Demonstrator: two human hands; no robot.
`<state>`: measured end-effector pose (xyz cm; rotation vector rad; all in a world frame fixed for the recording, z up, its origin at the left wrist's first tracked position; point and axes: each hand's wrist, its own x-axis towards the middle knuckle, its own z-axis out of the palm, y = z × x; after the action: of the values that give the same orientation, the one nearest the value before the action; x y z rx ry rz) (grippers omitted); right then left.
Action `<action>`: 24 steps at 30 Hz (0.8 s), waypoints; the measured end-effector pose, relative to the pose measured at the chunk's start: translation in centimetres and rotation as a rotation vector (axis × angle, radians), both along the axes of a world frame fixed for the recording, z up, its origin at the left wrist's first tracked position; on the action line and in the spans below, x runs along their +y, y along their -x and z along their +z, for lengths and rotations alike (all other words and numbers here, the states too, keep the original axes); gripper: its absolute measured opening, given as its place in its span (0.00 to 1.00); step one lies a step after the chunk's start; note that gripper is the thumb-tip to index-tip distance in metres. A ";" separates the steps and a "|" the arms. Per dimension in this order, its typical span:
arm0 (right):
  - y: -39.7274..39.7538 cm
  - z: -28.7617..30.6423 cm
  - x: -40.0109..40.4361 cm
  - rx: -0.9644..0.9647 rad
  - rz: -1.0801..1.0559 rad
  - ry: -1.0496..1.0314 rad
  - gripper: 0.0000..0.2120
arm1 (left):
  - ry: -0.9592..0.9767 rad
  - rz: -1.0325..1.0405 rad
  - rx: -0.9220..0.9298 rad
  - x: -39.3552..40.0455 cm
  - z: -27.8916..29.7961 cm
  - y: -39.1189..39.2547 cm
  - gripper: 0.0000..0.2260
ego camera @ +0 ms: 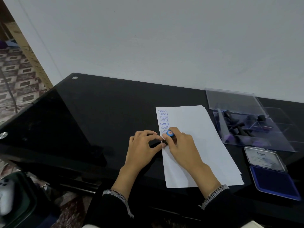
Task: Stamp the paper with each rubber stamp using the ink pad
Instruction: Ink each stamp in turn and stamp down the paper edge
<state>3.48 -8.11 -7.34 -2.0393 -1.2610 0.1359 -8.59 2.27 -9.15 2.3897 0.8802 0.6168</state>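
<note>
Paper (197,142), a thin stack of white sheets, is laid on the black glass desk (98,112), with its long side running away from the person. A column of blue "SAMPLE" imprints (164,120) is seen down the far left edge of the top sheet. A rubber stamp (170,135) with a dark body and a round blue cap marked in red is pressed upright onto the sheet just below the lowest imprint. The stamp is gripped by the right hand (179,143), whose fingers and thumb are curled round its body. The left hand (143,145) is set beside it at the left edge of the sheets, with its fingertips bent toward the base of the stamp and its thumb laid on the paper's edge; whether the stamp itself is pinched by that hand cannot be told. Dark sleeves with pale stitched cuffs are worn on both arms.

To the right of the paper, near the desk's far edge, a clear plastic box (256,132) with its lid (233,99) raised is placed, and several more dark-handled stamps (238,124) are held in its compartments. Nearer the person, an open ink pad (274,181) with a deep blue surface is found, its labelled lid (264,158) folded back on the far side. A pale wall is seen behind the desk.
</note>
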 end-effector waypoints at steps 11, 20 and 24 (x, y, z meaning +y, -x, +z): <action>0.3 -0.6 0.0 0.041 -0.062 -0.170 0.10 | 0.004 0.003 -0.020 0.2 -0.4 0.2 0.13; 0.5 -1.0 0.2 -0.028 -0.134 -0.171 0.09 | -0.001 0.000 0.035 0.3 -0.5 0.0 0.14; 0.6 -1.1 0.1 -0.096 -0.153 -0.168 0.08 | -0.002 0.004 0.027 0.3 -0.6 0.0 0.14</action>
<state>2.83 -7.99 -8.44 -2.0065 -1.1279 -0.1361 -8.59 2.54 -9.71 2.4038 0.8961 0.5880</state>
